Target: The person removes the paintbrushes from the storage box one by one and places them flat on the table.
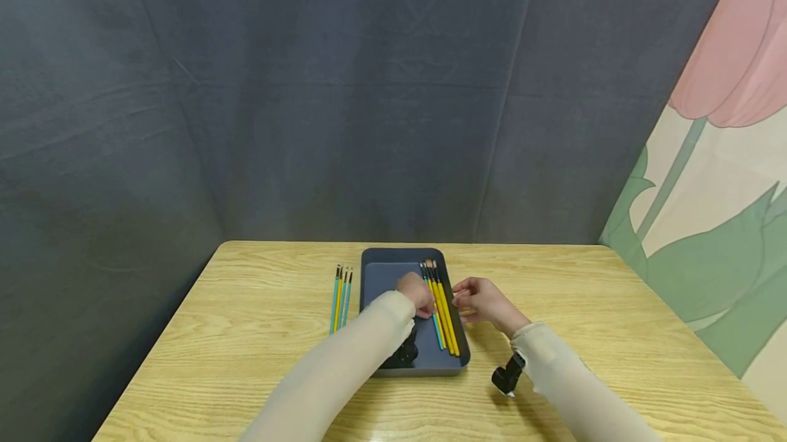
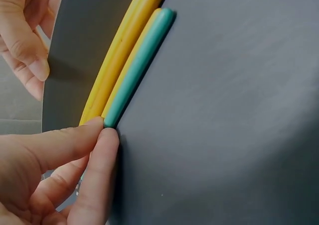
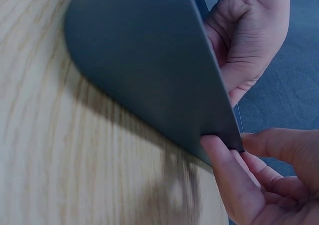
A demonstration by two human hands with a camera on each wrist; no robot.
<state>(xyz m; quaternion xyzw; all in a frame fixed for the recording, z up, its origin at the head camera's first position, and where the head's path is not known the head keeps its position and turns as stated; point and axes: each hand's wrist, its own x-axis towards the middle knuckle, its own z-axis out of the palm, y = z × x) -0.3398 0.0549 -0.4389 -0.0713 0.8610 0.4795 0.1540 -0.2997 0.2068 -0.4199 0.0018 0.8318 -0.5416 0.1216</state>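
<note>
A dark grey rectangular tray point(image 1: 382, 279) lies on the wooden table. Along its right side lie several paintbrushes point(image 1: 444, 312) with yellow and teal handles, bristle ends toward the far side. My left hand point(image 1: 415, 294) reaches into the tray; in the left wrist view its thumb and finger pinch a teal-handled paintbrush point(image 2: 137, 70) lying against the yellow handles point(image 2: 112, 70). My right hand point(image 1: 486, 305) is at the tray's right wall, and in the right wrist view its thumb and fingers grip the tray's rim point(image 3: 227, 93) from both sides.
Left of the tray, several more paintbrushes point(image 1: 341, 297) with teal and yellow handles lie side by side on the table point(image 1: 246, 333). A dark curtain point(image 1: 344, 100) hangs behind the table, and a flower-painted wall point(image 1: 713, 223) stands on the right.
</note>
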